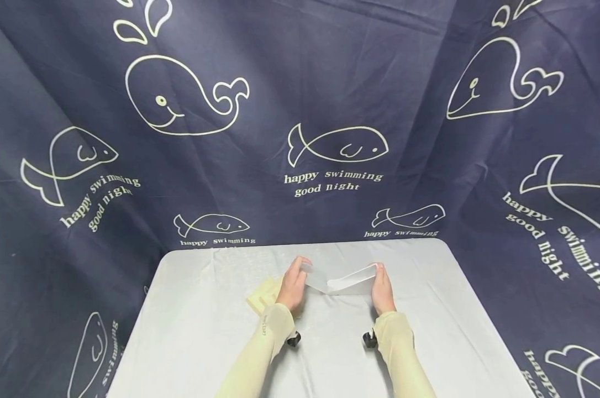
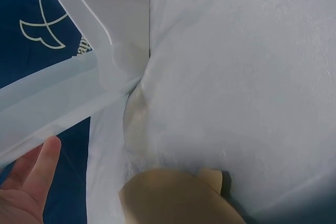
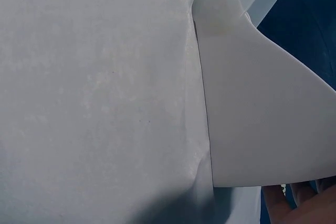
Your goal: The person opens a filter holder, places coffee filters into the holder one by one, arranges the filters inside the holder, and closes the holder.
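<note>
"Pieces, pale yellow, leftmost on the white table (image 1: pixel 190 337). Got them?"

"Pale yellow pieces (image 1: pixel 260 298), yes, clear in the head view: overlapping, just beside the left hand (image 1: pixel 293 286), partly behind it. Left wrist view has a tan shape (image 2: pixel 173 198) along its bottom edge; can't tell what."

"That hand's state?"

"Gripping the left end of the white sheet (image 1: pixel 356 284). Wrist view adds a fingertip against the sheet's edge."

"Sheet's position?"

"Between the hands, toward the table's far side, dipping at mid-length. Head view makes the dip a sharp V; left wrist view shows it rounded. Contact between lower edge and table: can't tell."

"Right hand (image 1: pixel 382 290)?"

"Holding the sheet's right end. Right wrist view gives the broad flat face, fingers cut off at the bottom corner."

"Far right?"

"Dark blue curtain (image 1: pixel 484 232), fish outlines. Lettering reads properly only from the head."
</note>
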A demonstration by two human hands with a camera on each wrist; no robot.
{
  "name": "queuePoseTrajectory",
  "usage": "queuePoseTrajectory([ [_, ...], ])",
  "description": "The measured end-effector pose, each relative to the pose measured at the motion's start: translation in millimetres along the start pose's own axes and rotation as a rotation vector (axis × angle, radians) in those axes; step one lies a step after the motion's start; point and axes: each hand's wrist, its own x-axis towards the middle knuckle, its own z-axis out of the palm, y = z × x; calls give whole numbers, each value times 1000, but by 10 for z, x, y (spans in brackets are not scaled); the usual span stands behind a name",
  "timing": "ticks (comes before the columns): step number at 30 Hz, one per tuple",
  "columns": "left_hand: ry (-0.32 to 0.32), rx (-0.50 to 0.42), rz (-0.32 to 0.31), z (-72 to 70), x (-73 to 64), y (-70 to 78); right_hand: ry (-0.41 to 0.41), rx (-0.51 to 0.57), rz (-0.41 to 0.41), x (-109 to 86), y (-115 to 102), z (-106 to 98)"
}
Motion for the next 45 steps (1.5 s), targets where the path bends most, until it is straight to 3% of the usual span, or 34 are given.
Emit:
queuePoseTrajectory([
  [12, -108, -32, -31, -69, -1, -20, -9, -28, 10, -38, -33, -21],
  [21, -78, 2, -48, -258, -156, 13, -31, -3, 22, -49, -68, 5],
  [25, -79, 3, -12, -391, -223, 17, -40, 51, 24, -80, -187, -30],
  [27, -62, 5, 3, -459, -227, 16, -50, 75, 25, -125, -323, -87],
  [31, -4, 4, 15, -606, -197, -12, -20, 88, -4, -102, -375, -152],
  [35, 59, 13, 4, -795, -197, -67, 37, 72, -49, 5, -211, -106],
  [45, 214, 215, -62, -1223, -312, -505, 52, 62, -96, -8, -292, -62],
])
